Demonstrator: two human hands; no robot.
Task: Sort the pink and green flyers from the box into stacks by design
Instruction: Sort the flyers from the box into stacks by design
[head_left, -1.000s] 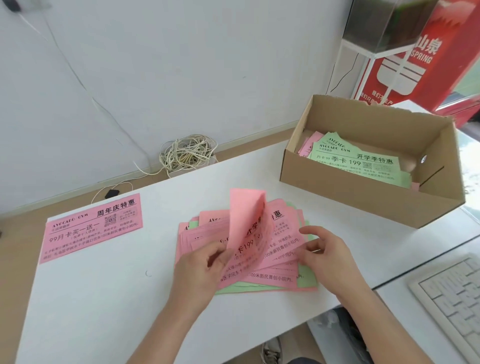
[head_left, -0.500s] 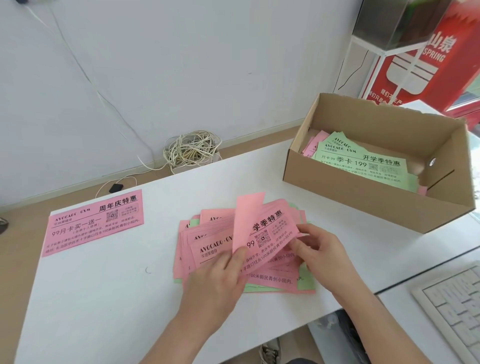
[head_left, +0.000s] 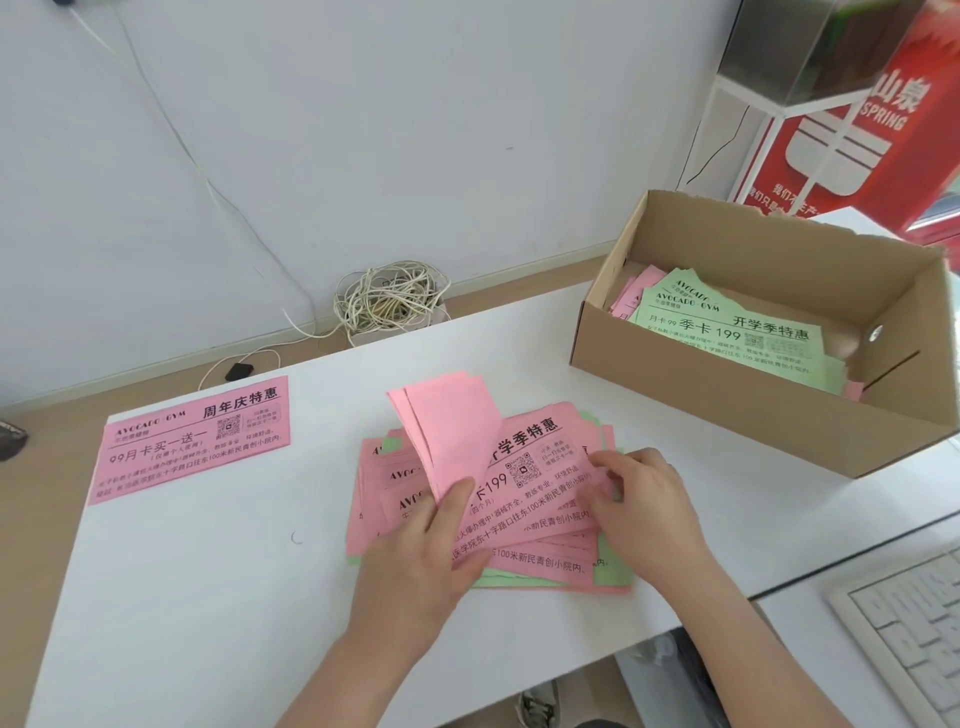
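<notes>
Flyer pile (head_left: 540, 567) at frame centre, remainder in box (head_left: 701, 410) at upper right: left hand (head_left: 415, 566) pinches several lifted pink sheets (head_left: 452, 431) by their lower edge, right hand (head_left: 647, 512) pinches the top flyer (head_left: 537, 501) at its right end; paper judged light, limp, slippery, so take by edges.

White wall (head_left: 363, 130) fills the back, evenly lit, a thin cable (head_left: 171, 130) trailing down it. Below that is tan floor (head_left: 36, 545), where a tangled coil of cord (head_left: 389, 301) and a small black plug (head_left: 239, 371) sit by the wall. White table (head_left: 182, 623) spans the foreground. At right a second table (head_left: 810, 623) carries a keyboard (head_left: 914, 639). Far right, a red sign (head_left: 857, 145).
</notes>
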